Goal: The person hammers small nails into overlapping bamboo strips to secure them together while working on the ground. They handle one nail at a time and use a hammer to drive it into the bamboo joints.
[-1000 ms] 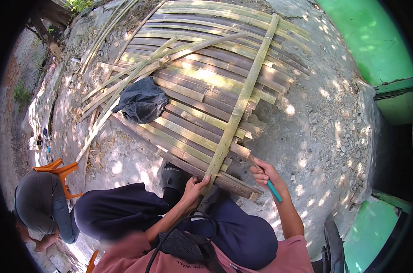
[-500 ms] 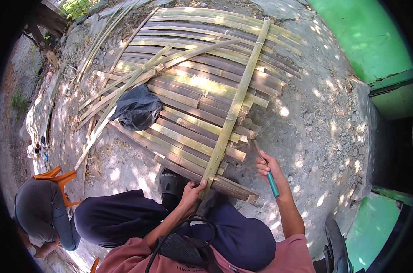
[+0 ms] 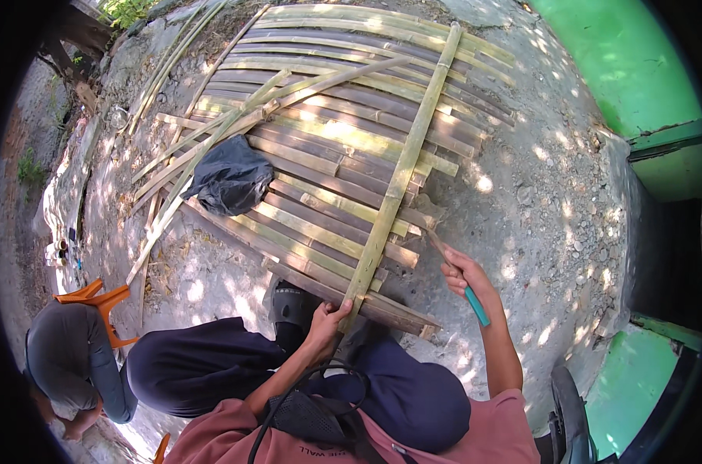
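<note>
A long bamboo strip [image 3: 401, 174] lies across a row of split bamboo slats [image 3: 320, 213] near their right ends. At the strip's near end, my left hand [image 3: 327, 321] is closed round its edge. My right hand [image 3: 467, 274] is closed on a hammer [image 3: 474, 303] with a teal grip and a thin brownish shaft. The shaft points up and left toward the slat ends; its head is blurred and hard to make out there. A crumpled black plastic bag [image 3: 231, 174] rests on the slats' left part, beside several loose bamboo strips [image 3: 211, 143] lying crosswise.
Another person [image 3: 68, 356] sits on an orange stool [image 3: 99, 298] at the lower left. More thin bamboo strips [image 3: 169, 66] lie on the rough ground at the far left. A green wall panel [image 3: 629, 62] stands at the right. A black wheel-like part [image 3: 571, 410] is at lower right.
My right hand has shifted slightly right with the hammer, whose grip now slants more. My left hand stays on the strip. The whole view has moved a little.
</note>
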`<state>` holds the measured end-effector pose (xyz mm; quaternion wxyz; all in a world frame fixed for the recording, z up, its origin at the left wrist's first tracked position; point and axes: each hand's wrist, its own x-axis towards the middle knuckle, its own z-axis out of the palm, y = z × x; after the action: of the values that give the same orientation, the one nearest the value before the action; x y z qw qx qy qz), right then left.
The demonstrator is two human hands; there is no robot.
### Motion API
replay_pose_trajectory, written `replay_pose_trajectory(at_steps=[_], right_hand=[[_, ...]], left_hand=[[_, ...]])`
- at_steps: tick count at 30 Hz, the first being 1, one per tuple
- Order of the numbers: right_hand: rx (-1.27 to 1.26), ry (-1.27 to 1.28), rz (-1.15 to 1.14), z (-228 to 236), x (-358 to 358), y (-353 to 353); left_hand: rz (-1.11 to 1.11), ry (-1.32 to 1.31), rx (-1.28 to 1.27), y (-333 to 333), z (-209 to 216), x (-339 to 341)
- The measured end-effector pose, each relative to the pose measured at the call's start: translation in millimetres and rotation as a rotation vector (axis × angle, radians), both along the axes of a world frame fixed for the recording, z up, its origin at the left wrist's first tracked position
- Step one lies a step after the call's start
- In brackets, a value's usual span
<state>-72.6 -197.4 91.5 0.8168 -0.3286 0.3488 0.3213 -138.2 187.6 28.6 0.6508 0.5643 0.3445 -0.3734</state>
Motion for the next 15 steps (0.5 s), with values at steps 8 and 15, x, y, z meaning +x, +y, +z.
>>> replay_pose_trajectory(at_steps=[8,15], right_hand=[[-0.054,-0.090,-0.050,9.7,7.0,7.3],[0.020,-0.025,-0.097,1.2,-3.3,2.1]], left_hand=[[0.088,0.025,-0.083,-10.4,24.9,19.3],[0.034,-0.046,-0.036,-9.3,1.0,12.0]])
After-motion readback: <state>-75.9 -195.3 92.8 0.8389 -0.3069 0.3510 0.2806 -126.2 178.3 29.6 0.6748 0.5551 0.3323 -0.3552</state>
